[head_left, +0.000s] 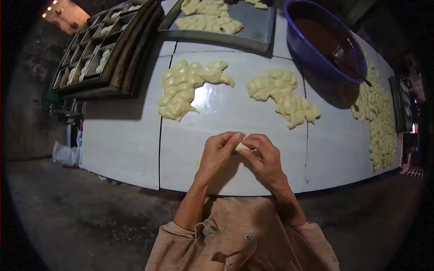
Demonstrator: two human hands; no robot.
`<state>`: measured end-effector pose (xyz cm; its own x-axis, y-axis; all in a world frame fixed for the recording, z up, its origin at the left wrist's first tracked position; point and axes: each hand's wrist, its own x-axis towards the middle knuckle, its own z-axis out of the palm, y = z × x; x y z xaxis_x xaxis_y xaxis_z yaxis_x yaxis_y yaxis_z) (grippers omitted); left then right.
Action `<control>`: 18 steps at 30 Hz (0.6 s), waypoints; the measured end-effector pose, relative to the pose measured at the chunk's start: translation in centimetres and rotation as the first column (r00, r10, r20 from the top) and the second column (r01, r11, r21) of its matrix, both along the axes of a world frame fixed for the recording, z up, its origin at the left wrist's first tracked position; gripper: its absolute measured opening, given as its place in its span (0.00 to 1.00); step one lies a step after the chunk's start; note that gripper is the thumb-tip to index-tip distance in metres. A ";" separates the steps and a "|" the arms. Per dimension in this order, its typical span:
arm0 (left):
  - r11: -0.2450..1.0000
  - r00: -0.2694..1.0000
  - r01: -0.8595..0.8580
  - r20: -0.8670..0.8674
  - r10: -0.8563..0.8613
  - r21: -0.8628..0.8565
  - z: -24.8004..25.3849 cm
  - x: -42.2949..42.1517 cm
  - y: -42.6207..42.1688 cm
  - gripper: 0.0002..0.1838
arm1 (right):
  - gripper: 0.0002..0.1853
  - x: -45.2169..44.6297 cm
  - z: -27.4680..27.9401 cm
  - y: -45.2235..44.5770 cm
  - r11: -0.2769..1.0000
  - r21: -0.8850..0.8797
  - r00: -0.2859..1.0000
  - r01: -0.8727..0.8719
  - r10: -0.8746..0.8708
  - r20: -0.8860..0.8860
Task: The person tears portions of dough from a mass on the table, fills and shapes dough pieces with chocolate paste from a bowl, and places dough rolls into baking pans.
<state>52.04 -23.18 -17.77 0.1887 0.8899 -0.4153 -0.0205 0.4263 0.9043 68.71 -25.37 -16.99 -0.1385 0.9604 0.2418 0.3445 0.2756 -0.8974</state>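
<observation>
My left hand and my right hand meet above the front of the white table, fingertips together. Between them they pinch a small pale piece of dough, mostly covered by the fingers. Just beyond my hands lie two lumpy clusters of yellowish dough: the left dough cluster curves in an arc, while the right dough cluster slants toward the front. Neither cluster is touched by my hands.
Stacked divided trays with white pieces inside stand at the left. A metal tray holds more dough at the back. A purple basin with brown filling sits back right, beside a long dough spread. The white table ends close to my body.
</observation>
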 end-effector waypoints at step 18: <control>0.984 0.978 -0.178 -0.115 0.174 -0.022 -0.3 -5.7 -6.4 0.14 | 0.24 -4.7 -1.7 -2.7 0.850 -0.466 0.959 -0.246 0.143 -0.244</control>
